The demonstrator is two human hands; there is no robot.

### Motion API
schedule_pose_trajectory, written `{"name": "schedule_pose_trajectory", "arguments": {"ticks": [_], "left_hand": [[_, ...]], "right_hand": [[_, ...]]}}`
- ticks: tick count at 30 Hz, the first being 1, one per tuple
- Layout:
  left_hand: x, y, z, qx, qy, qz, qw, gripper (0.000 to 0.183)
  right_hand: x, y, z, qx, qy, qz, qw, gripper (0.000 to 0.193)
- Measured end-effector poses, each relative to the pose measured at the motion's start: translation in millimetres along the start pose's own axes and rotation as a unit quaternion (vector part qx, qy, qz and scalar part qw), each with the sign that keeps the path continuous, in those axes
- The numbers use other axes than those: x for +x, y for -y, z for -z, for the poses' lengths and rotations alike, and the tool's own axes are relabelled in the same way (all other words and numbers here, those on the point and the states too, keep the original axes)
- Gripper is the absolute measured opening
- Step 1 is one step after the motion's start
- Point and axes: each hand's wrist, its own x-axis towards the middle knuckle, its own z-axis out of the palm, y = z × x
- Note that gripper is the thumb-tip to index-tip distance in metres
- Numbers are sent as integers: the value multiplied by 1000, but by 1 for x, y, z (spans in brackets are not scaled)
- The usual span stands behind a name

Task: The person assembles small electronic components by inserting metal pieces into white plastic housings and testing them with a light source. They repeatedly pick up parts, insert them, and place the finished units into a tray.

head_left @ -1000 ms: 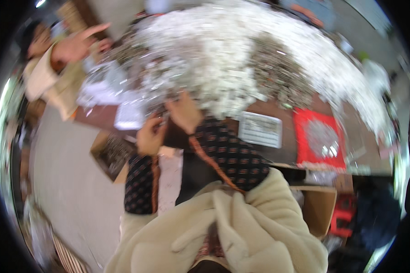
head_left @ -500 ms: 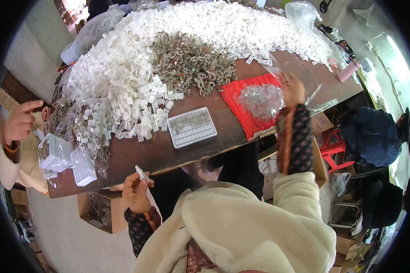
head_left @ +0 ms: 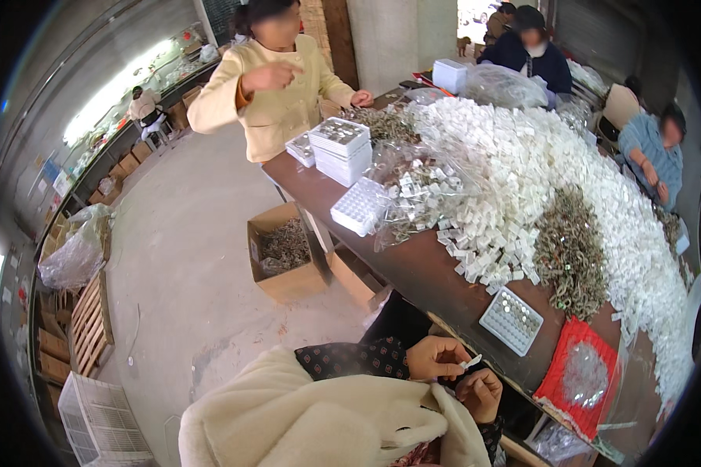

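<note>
At the table's front edge, my left hand (head_left: 436,359) pinches a small white plastic piece (head_left: 473,361) between thumb and fingertips. Just below it and close by, my right hand (head_left: 481,393) has its fingers curled together; whatever they hold is hidden. On the table beyond my hands lies a white compartment tray (head_left: 511,321), with small shiny pieces in part of its wells. A red cloth or bag (head_left: 549,383) bearing a heap of clear plastic bits (head_left: 585,375) is to the right of the tray.
A large heap of white plastic pieces (head_left: 498,175) and a brownish heap of small parts (head_left: 572,257) cover much of the table (head_left: 436,280). Stacked white trays (head_left: 341,152) stand near a co-worker in a cream jacket (head_left: 280,109). An open carton (head_left: 288,272) is on the floor.
My view has swung left. My right hand has come back from the clear plastic bits to beside my left hand, which still holds the small white piece.
</note>
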Motion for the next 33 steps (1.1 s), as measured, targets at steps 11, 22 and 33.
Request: {"name": "schedule_pose_trajectory", "arguments": {"ticks": [11,22,33], "left_hand": [[-2,5,3,-8,-2,23,1000,28],[-4,1,5,65,-11,8,998,24],[-4,-2,-1,46,-47,57,996,27]], "right_hand": [[5,-4,-5,-7,33,-15,999,25],[6,-5,-5,-1,17,-38,999,18],[3,-5,-6,38,8,-57,998,16]]}}
